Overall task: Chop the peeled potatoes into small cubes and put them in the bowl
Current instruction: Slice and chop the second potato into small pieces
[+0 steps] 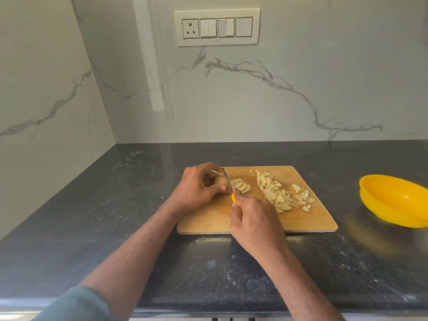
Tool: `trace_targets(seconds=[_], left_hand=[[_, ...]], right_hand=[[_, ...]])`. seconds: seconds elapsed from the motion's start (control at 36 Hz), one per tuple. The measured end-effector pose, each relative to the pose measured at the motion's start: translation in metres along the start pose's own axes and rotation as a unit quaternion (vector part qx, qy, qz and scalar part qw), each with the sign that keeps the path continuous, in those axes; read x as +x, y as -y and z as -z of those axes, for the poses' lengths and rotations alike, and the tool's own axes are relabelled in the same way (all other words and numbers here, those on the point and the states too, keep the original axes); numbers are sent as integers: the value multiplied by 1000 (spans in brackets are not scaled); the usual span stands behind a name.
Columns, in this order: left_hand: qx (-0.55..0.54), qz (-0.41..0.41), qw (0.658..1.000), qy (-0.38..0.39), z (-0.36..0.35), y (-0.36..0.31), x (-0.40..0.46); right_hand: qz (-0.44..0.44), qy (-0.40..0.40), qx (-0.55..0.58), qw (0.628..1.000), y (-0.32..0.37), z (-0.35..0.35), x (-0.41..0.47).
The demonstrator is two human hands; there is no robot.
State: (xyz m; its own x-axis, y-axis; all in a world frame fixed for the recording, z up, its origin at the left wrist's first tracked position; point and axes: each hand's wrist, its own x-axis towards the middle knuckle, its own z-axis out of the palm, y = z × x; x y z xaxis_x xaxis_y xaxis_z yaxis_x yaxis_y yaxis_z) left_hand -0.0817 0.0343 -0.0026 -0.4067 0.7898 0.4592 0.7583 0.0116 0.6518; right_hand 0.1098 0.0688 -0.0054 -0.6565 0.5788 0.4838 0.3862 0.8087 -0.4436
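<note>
A dark stone counter (115,228) runs wall to wall beneath a marble-look backsplash (278,89), with a switch panel (217,27) high on the wall. Broad bare counter lies to the left of the wooden cutting board (301,218), and a strip lies between the board's near edge and the counter's front lip. The board sits near the middle, its far edge well short of the backsplash. A yellow bowl (391,200) stands on the counter to the right, apart from the board's right edge and partly cut off by the frame. The left hand (196,188) curls round the uncut end of a potato (220,180) at the board's far left corner, thumb against it. The right hand (254,223) grips the yellow handle of a knife (228,179), whose blade stands against the potato's cut face. Several slices (242,185) lean just right of the blade. A heap of potato cubes (278,193) spreads over the board's right half, short of its edge
</note>
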Motion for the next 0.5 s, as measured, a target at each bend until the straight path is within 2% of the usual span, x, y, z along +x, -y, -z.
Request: trace_targets(seconds=[0.5], left_hand=[[9, 12, 1000, 10, 3, 2, 1]], right_hand=[[0, 23, -77, 997, 13, 1, 1]])
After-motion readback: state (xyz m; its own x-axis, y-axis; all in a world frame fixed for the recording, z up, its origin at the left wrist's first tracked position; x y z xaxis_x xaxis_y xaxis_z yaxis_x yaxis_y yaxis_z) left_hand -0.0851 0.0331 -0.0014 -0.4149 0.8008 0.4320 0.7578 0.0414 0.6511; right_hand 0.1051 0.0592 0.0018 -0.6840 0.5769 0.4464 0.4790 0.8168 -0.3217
